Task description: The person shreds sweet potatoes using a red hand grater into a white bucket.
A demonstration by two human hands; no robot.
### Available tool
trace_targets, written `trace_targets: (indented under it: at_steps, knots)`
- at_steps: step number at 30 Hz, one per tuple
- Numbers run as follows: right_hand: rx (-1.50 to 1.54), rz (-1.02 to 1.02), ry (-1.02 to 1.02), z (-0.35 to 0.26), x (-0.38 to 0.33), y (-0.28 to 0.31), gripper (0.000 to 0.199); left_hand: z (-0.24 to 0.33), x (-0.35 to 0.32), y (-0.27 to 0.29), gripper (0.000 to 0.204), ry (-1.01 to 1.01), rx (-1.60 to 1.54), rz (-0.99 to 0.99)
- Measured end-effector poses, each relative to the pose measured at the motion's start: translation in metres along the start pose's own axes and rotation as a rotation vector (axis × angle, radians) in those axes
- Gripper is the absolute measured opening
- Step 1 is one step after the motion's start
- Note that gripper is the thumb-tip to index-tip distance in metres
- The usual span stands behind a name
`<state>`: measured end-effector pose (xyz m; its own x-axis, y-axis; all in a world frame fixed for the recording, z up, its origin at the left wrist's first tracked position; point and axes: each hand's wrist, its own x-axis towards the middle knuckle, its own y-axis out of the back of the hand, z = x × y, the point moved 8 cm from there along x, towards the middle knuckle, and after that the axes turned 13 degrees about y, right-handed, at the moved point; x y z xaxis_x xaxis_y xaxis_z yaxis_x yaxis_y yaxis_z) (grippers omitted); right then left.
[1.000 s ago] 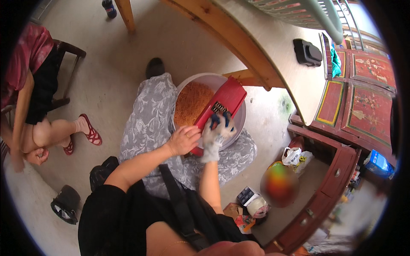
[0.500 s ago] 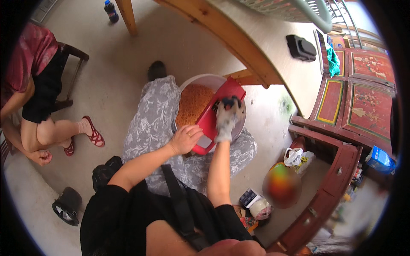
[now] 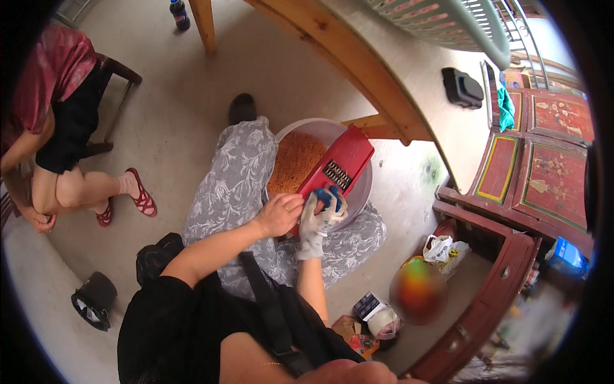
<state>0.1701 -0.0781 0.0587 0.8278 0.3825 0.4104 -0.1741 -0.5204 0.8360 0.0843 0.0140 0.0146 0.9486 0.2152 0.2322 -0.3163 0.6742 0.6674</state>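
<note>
A red grater [image 3: 350, 150] leans across a pale round tub [image 3: 366, 192], its metal blades showing in the middle. Orange shreds [image 3: 293, 159], which look like carrot, lie heaped in the tub's left part. My bare left hand [image 3: 281, 214] is closed on the grater's near end. Over the lower part of the grater, just below the blades, is my right hand [image 3: 323, 214] in a grey glove with blue fingertips. Its fingers are curled, and what they hold is mostly hidden. Grey patterned cloth [image 3: 233, 169] covers my legs on both sides of the tub.
A wooden table leg [image 3: 384, 96] arches beyond the tub. At left a person [image 3: 64, 128] sits on a dark chair. A red cabinet [image 3: 499, 166] stands at right, with a bowl [image 3: 419, 288] and bags [image 3: 438, 248] nearby. A black bucket [image 3: 96, 301] is at lower left.
My right hand has slid down the grater toward me, uncovering the metal blades. My left hand stays at the near end. The whole view has shifted slightly.
</note>
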Motion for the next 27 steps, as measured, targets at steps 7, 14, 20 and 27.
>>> trace_targets:
  at_steps: [7,14,20,27]
  knots:
    - [-0.097,0.149,-0.086,0.026,0.041,-0.010,0.023,0.002,-0.004,-0.003,0.035,0.000,-0.030,-0.024]
    - [-0.201,0.128,-0.012,0.023,0.072,-0.018,0.016,-0.001,0.000,-0.004,0.037,0.012,-0.026,-0.055]
    - [-0.074,0.121,0.013,0.036,0.065,-0.013,0.021,0.002,-0.001,0.000,0.039,0.018,-0.050,-0.047]
    - [-0.136,0.070,0.012,0.036,0.084,-0.035,0.023,0.002,-0.002,-0.001,0.038,-0.005,-0.007,-0.031]
